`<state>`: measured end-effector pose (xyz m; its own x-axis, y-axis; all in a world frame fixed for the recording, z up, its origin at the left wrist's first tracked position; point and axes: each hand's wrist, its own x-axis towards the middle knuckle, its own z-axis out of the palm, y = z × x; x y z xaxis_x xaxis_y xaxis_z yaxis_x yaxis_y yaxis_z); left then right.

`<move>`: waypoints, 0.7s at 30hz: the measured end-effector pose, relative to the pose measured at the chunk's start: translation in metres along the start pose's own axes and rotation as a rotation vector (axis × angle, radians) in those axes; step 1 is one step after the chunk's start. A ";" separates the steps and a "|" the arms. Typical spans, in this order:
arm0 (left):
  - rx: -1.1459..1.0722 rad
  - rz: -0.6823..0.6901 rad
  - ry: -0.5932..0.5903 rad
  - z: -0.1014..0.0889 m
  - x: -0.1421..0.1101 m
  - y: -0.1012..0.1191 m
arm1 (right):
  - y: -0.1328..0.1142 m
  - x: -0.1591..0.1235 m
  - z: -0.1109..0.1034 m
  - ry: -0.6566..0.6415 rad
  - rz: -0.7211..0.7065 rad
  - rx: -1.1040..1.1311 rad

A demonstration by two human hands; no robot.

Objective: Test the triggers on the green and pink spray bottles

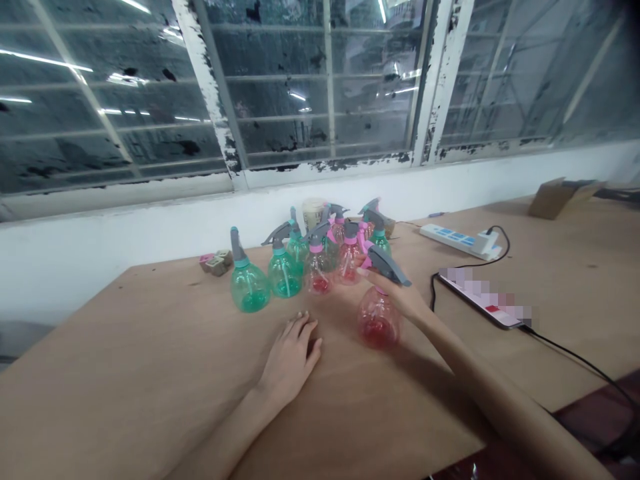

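My right hand [395, 288] is closed round the neck of a pink spray bottle [379, 320] with a grey and pink trigger head. The bottle stands slightly tilted, and whether its base touches the table is hard to tell. My left hand [294, 352] lies flat on the wooden table [150, 393], fingers stretched forward and holding nothing. Beyond it several more spray bottles stand grouped: a green spray bottle [250, 288] at the left end, another green bottle [285, 275], and a pink bottle [319, 273] in the middle. Those at the back are partly hidden.
A paper cup [313, 215] stands behind the bottles, near the white wall. Small blocks [217, 262] lie left of the group. On the right are a power strip [457, 241], a phone [483, 299] with a cable, and a cardboard box [563, 199].
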<state>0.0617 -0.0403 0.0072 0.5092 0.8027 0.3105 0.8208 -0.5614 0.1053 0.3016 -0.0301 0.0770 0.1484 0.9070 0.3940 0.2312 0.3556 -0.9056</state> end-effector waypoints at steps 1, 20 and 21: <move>0.000 0.004 0.005 0.000 0.000 0.000 | 0.000 0.000 0.000 -0.002 -0.007 0.010; 0.019 0.018 0.002 0.002 0.000 0.000 | -0.006 0.000 -0.002 -0.022 0.002 -0.064; 0.020 0.017 0.002 0.002 0.001 0.000 | -0.006 0.000 -0.002 -0.019 0.002 -0.076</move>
<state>0.0621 -0.0392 0.0055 0.5227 0.7926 0.3139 0.8171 -0.5708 0.0806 0.3018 -0.0330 0.0830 0.1303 0.9121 0.3888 0.3036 0.3366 -0.8914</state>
